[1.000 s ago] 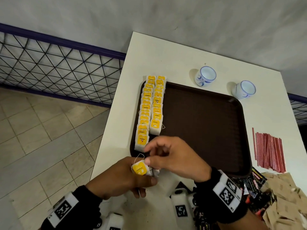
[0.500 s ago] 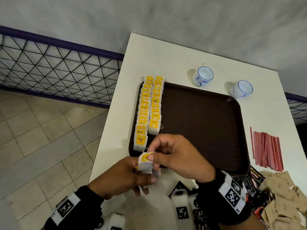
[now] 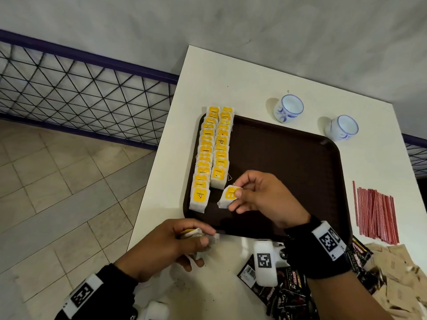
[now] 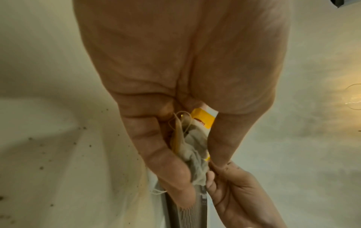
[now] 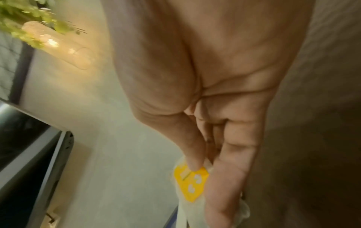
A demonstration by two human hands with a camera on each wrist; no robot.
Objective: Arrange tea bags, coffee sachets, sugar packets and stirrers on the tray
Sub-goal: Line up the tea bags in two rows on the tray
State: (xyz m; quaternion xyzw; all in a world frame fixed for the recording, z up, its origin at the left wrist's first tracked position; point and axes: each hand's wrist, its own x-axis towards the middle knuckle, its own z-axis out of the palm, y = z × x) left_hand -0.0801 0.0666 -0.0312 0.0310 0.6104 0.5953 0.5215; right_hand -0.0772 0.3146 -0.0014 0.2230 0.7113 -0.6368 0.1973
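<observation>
A dark brown tray (image 3: 284, 172) lies on the white table. Two rows of yellow-tagged tea bags (image 3: 211, 153) run down its left side. My right hand (image 3: 258, 195) pinches one tea bag (image 3: 228, 197) (image 5: 192, 183) between thumb and fingers, just above the tray below the right row. My left hand (image 3: 175, 243) stays at the tray's near edge and grips a small bunch of tea bags (image 3: 196, 235) (image 4: 193, 145). Red stirrers (image 3: 375, 213) lie right of the tray. Black coffee sachets (image 3: 284, 294) and brown sugar packets (image 3: 397, 280) are heaped at the near right.
Two blue-and-white cups (image 3: 288, 108) (image 3: 343, 128) stand on the table behind the tray. The table's left edge (image 3: 157, 158) drops to a tiled floor, with a metal mesh railing (image 3: 80, 93) beyond. Most of the tray's dark floor right of the tea bags is bare.
My right hand has drawn one tea bag out of the left hand's bunch and carried it forward over the tray. The left hand has kept its place at the tray's near edge.
</observation>
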